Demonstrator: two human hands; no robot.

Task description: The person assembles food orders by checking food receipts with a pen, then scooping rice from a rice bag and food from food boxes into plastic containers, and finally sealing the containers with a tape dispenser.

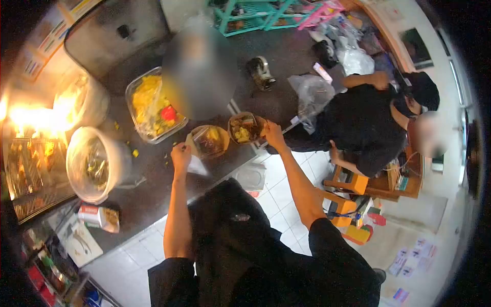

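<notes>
My left hand (181, 155) rests on the dark counter (153, 199), closed around a small thin utensil, just left of a brown bowl (209, 140) covered with clear plastic. My right hand (271, 133) grips the right rim of a second brown bowl (244, 128) that holds yellow and dark food. Both bowls stand side by side near the counter's edge. Bits of yellow food lie scattered on the counter near my left hand.
A clear tray (152, 105) of yellow and red food sits behind the bowls. A white bucket (94, 163) and a lit grill (33, 153) are at left. Another person in black (368, 123) sits at right beside wooden stools (353, 181). Plastic bags (312, 97) lie on the counter.
</notes>
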